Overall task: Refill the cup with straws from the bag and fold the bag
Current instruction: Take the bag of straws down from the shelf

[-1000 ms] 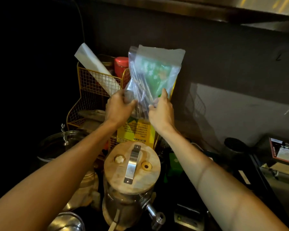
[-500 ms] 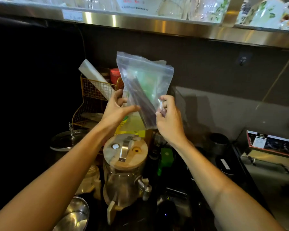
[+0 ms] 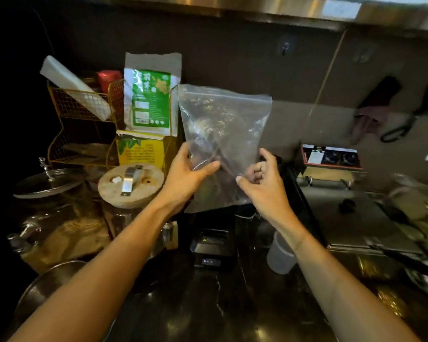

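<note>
Clear zip bag held upright in the air, above the dark counter, right of the green pouch. Left hand grips its lower left, thumb in front; right hand pinches its lower right edge

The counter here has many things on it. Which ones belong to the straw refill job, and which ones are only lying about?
Belong to the job:
- clear zip bag with dark straws inside
- left hand, gripping the bag
- right hand, at the bag's lower corner
- translucent cup, probably the one to refill

Just lying about:
- green tea packet
- yellow wire rack
- wooden-lidded jar
- scissors on the wall
</note>
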The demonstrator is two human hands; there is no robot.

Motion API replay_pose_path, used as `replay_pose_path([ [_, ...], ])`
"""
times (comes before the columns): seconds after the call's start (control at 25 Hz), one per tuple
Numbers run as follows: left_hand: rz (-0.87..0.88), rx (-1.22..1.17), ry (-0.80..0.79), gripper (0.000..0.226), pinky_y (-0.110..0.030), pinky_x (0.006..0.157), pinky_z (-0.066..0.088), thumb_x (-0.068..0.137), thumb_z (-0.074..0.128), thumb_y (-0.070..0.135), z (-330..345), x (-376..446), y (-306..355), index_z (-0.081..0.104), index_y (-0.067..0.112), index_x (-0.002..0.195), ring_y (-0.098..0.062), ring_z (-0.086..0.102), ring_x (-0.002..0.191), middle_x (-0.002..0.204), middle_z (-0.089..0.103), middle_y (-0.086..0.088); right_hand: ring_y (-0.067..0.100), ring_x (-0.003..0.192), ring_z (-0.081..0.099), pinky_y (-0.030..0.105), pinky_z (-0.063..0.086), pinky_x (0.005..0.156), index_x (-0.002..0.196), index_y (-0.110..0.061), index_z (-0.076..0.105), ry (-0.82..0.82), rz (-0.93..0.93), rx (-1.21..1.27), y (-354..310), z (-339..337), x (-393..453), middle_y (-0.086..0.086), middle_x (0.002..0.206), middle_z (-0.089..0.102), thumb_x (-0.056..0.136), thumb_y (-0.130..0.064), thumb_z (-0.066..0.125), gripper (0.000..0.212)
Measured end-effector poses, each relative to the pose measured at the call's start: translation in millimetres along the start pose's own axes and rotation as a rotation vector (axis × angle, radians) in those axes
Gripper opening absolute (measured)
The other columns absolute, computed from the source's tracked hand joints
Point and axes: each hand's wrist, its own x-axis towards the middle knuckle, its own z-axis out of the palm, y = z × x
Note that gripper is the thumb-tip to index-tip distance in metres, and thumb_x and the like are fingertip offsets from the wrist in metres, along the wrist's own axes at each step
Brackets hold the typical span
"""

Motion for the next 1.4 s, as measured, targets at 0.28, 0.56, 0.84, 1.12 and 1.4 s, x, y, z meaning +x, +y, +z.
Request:
replay_pose_path([
  [0.28,-0.186,0.033,-0.122,0.059,-0.038,0.095,0.062,0.082,0.081,-0.002,53,-63,-68,0.059,0.014,0.134,-0.02,0.072,0.118,0.129,0.073,-0.005,0.02,0.084,0.065,0.03,0.054,0.074,0.131,-0.007,0.062,0.041,0.229,0.158,64,-57,-68,0.013,0.094,0.066,0.099,-0.02,0.068,0.035],
  [0.56,-0.409,0.067,-0.152,0.047,-0.025,0.082,0.063,0.077,0.086,-0.001,65,-134,-140,0.067,0.021,0.114,-0.009,0.078,0.098,0.104,0.081,0.006,0.006,0.073,0.063,0.021,0.052,0.072,0.094,-0.008,0.065,0.002,0.403,0.175,146,-65,-146,0.004,0.079,0.063,0.093,-0.011,0.075,0.01],
  [0.84,-0.523,0.082,-0.115,0.028,-0.033,0.086,0.063,0.091,0.076,0.007,51,-177,-190,0.07,0.003,0.118,-0.028,0.078,0.103,0.104,0.081,-0.006,0.011,0.084,0.072,0.026,0.058,0.079,0.105,-0.005,0.07,-0.164,0.541,0.211,180,-70,-180,0.006,0.095,0.071,0.098,-0.026,0.069,0.022],
  [1.12,-0.571,0.156,-0.145,0.025,-0.04,0.089,0.065,0.087,0.079,0.003,46,-182,-199,0.073,0.009,0.111,-0.019,0.08,0.096,0.102,0.082,-0.004,-0.003,0.071,0.066,0.015,0.055,0.069,0.092,-0.009,0.07,-0.018,0.495,0.075,193,-75,-178,-0.017,0.078,0.071,0.103,-0.011,0.059,0.016],
  [1.4,-0.332,0.207,-0.084,0.023,-0.024,0.087,0.062,0.095,0.07,0.011,45,-161,-149,0.073,0.017,0.116,-0.003,0.075,0.102,0.104,0.079,0.01,0.015,0.078,0.066,0.031,0.056,0.076,0.089,-0.008,0.072,0.005,0.499,0.015,198,-78,-167,0.008,0.088,0.072,0.102,-0.019,0.063,0.019],
])
